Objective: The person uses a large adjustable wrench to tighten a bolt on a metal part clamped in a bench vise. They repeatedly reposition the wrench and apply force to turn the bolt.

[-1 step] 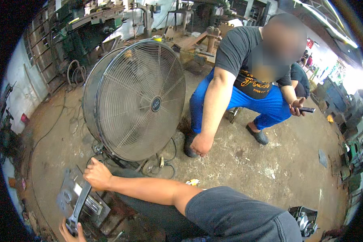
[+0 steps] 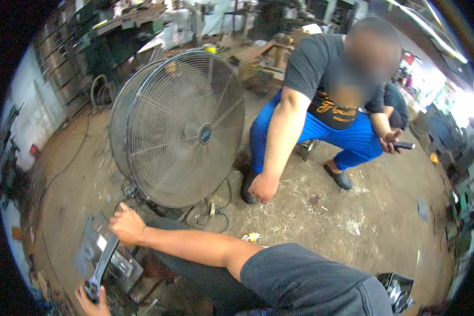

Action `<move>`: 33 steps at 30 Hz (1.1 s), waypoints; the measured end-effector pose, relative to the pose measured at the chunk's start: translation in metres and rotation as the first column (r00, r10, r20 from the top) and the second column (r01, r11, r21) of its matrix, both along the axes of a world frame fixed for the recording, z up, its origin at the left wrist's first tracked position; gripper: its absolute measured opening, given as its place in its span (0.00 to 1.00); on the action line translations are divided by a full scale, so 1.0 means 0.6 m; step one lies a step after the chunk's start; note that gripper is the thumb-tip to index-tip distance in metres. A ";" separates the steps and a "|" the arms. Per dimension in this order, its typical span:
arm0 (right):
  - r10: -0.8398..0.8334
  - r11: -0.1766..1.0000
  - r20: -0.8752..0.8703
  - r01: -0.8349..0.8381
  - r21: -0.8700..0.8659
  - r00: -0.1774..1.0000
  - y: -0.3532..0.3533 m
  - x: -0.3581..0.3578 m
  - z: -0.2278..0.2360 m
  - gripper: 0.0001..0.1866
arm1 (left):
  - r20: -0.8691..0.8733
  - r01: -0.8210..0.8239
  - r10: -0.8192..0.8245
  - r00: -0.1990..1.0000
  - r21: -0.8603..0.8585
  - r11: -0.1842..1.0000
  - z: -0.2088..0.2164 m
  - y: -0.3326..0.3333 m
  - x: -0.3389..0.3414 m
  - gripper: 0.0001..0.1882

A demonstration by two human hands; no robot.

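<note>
Across the lower left runs a long dark metal wrench (image 2: 105, 262), tilted, with its jaw end down. My right hand (image 2: 127, 226) is closed in a fist round the upper end of its handle. At the jaw end, my left hand (image 2: 92, 299) has its fingers curled about the wrench head, partly cut off by the lower edge. Beside and under the wrench lies a metal plate assembly (image 2: 127, 267) with a shiny block on it. Whether the jaws touch a fastener is hidden.
A large drum fan (image 2: 181, 131) stands just beyond my right hand, cables by its base. A co-worker in blue trousers (image 2: 313, 124) squats to the right, holding a phone (image 2: 404, 145). A dark crate (image 2: 396, 292) of metal parts is at lower right. Machinery lines the back.
The view has shifted slightly, so the fan sits a little further right. The wrench's jaw end and my left hand are slightly higher in the picture; both grips are unchanged.
</note>
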State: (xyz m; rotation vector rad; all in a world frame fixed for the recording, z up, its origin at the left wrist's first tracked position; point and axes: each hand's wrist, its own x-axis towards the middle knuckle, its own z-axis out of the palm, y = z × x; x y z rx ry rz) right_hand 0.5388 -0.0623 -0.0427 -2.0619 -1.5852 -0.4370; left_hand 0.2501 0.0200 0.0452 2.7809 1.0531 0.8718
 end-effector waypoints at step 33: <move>0.124 0.977 0.266 -0.165 0.136 0.956 -0.007 0.014 0.075 0.20 | -0.203 -0.115 0.052 0.978 -0.314 0.942 0.050 0.000 -0.037 0.35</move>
